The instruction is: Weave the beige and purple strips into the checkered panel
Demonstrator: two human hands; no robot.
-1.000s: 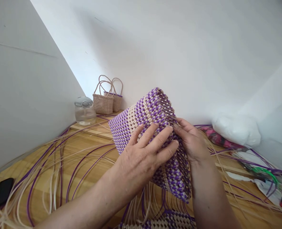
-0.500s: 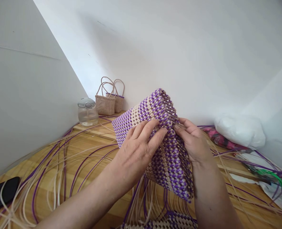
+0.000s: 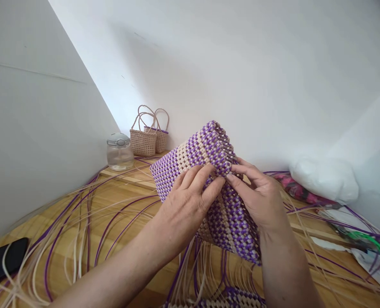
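Observation:
A purple and beige woven basket (image 3: 190, 149) is held up at a tilt in front of me, its rim toward the right. My left hand (image 3: 190, 192) presses on its near side, fingers bent over the weave and fingertips partly hidden. At the rim, my right hand (image 3: 257, 188) pinches the woven edge between thumb and fingers. The thumbs of both hands come close together there. Below the basket, another woven piece (image 3: 235, 297) in the same colours lies on the table, with long loose strands (image 3: 203, 265) running from it.
Purple and beige strands (image 3: 103, 231) spread over the wooden table (image 3: 129, 252). A phone (image 3: 12, 256) lies at left. Toward the back wall stand a lidded jar (image 3: 120, 154) and small woven baskets (image 3: 143, 143). A white plastic bag (image 3: 325, 179) and green-handled tool (image 3: 366, 237) are at right.
My right thumb and fingers have shifted left along the rim onto its near edge, closer to my left thumb. The basket has tilted slightly; my left hand has barely moved.

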